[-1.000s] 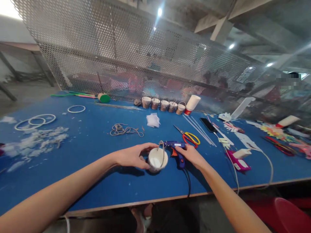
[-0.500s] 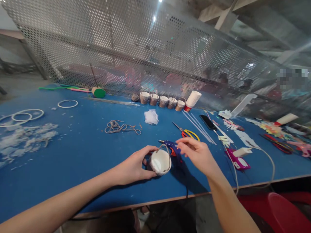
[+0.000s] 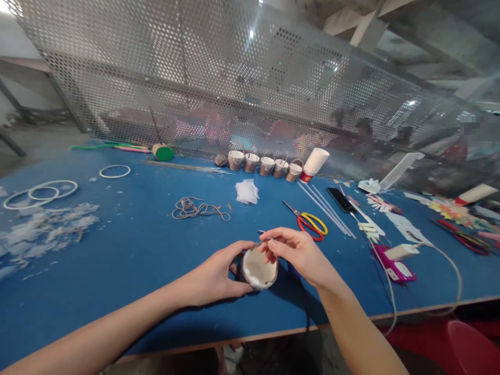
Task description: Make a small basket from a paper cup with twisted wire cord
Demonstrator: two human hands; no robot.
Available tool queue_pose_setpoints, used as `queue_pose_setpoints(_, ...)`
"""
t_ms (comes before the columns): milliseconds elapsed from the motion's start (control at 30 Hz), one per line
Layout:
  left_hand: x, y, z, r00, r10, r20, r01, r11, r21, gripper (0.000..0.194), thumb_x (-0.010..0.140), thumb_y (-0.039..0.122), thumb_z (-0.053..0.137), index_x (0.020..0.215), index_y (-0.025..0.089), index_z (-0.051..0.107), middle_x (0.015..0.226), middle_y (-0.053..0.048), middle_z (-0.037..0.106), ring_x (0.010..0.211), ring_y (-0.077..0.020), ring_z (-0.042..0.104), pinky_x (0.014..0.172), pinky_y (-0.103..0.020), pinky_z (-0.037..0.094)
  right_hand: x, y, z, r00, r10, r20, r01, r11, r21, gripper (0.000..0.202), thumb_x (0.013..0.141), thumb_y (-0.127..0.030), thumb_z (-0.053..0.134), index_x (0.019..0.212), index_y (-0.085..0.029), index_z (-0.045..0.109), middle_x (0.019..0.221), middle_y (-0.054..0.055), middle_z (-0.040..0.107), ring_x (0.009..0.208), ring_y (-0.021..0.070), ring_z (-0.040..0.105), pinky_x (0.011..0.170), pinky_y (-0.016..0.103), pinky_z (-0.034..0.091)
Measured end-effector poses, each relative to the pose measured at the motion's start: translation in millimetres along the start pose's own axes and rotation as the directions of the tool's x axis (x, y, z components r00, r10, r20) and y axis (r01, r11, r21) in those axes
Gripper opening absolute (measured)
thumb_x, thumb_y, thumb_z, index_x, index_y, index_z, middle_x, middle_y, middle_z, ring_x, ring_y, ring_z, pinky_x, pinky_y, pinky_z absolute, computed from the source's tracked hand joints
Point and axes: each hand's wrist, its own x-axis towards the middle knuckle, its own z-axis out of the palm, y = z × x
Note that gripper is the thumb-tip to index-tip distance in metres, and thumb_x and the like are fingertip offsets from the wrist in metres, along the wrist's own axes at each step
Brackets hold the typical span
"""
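A small paper cup (image 3: 258, 272) with a dark wrapped outside and a white inside stands near the table's front, its mouth tipped toward me. My left hand (image 3: 216, 270) wraps round its left side, thumb in front. Over the cup's rear rim, my right hand (image 3: 299, 254) pinches the thin cord handle, which its fingers mostly cover. A glue gun lies behind that hand; only its metal nozzle (image 3: 261, 231) and a bit of its body show. Scissors (image 3: 308, 221) with red and yellow handles lie beyond my right hand.
Several small handled cups (image 3: 266, 165) line the back beside stacked paper cups (image 3: 316, 161). Loose cord (image 3: 195, 208), white squares (image 3: 247, 191), a phone (image 3: 340, 200) and a pink power strip (image 3: 394, 264) with cables lie about. White rings (image 3: 114, 171) and scraps are at left.
My right hand has moved left from above the glue gun to the cup's rim and closed on the cord handle. My left hand keeps its hold on the cup. The view has shifted slightly.
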Motion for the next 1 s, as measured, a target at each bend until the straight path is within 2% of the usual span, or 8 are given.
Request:
queue_pose_setpoints(167, -1, 3, -6.4, 0.998, 0.068, 0.0, -0.068, 0.997, 0.034, 0.06, 0.067, 0.01, 0.059, 0.125, 0.022, 0.05, 0.118, -0.004, 0.061, 0.099, -0.018, 0.058, 0.088, -0.031, 0.047, 2, 2, 4, 1.0, -0.017, 0.01, 0.016, 1.0, 0.027, 0.022, 0.085, -0.036, 0.062, 0.093, -0.018, 0.069, 0.081, 0.004, 0.07, 0.062, 0.0109, 0.062, 0.059, 0.024, 0.048)
queue_pose_setpoints(300, 5, 9, -11.1, 0.989, 0.124, -0.082, -0.12, 0.991, 0.057, 0.031, 0.081, 0.017, 0.051, 0.11, 0.02, 0.061, 0.11, -0.005, 0.064, 0.1, -0.0179, 0.058, 0.085, -0.029, 0.047, 2, 1, 4, 0.999, -0.032, 0.024, 0.032, 0.999, -0.003, 0.022, 0.085, -0.036, 0.06, 0.094, -0.018, 0.069, 0.082, 0.004, 0.069, 0.063, 0.0108, 0.062, 0.06, 0.024, 0.049)
queue_pose_setpoints(433, 11, 12, -6.7, 0.977, 0.172, -0.128, -0.154, 0.978, 0.139, 0.018, 0.081, 0.019, 0.053, 0.092, 0.018, 0.066, 0.095, -0.004, 0.066, 0.088, -0.0165, 0.06, 0.075, -0.027, 0.047, 2, -1, 5, 0.998, -0.051, 0.026, 0.052, 0.997, -0.054, 0.023, 0.086, -0.036, 0.059, 0.095, -0.017, 0.069, 0.08, 0.003, 0.068, 0.063, 0.0106, 0.061, 0.061, 0.024, 0.049)
queue_pose_setpoints(567, 14, 9, 0.0, 0.971, 0.137, -0.195, -0.1, 0.977, 0.186, 0.017, 0.08, 0.019, 0.051, 0.087, 0.016, 0.066, 0.087, -0.004, 0.064, 0.08, -0.0159, 0.059, 0.068, -0.026, 0.046, 0, -5, 7, 0.999, -0.049, 0.02, 0.052, 0.985, -0.166, 0.022, 0.086, -0.033, 0.057, 0.098, -0.017, 0.068, 0.079, 0.002, 0.067, 0.064, 0.0109, 0.06, 0.061, 0.024, 0.048)
queue_pose_setpoints(800, 12, 7, 2.4, 0.954, 0.143, -0.265, -0.086, 0.973, 0.215, 0.018, 0.079, 0.02, 0.05, 0.083, 0.017, 0.067, 0.084, -0.005, 0.066, 0.078, -0.0159, 0.06, 0.071, -0.028, 0.046, -2, -12, 9, 0.999, -0.037, -0.018, 0.029, 0.946, -0.322, 0.021, 0.086, -0.03, 0.056, 0.097, -0.016, 0.068, 0.081, 0.003, 0.069, 0.067, 0.0121, 0.059, 0.061, 0.023, 0.047)
queue_pose_setpoints(1000, 16, 11, 5.0, 0.946, 0.162, -0.281, -0.094, 0.966, 0.24, 0.015, 0.078, 0.022, 0.053, 0.075, 0.018, 0.067, 0.078, -0.002, 0.066, 0.074, -0.015, 0.06, 0.068, -0.025, 0.046, -2, -15, 6, 0.993, -0.114, 0.036, 0.119, 0.909, -0.4, 0.024, 0.09, -0.029, 0.05, 0.098, -0.018, 0.07, 0.087, 0.004, 0.069, 0.079, 0.0146, 0.061, 0.071, 0.025, 0.047)
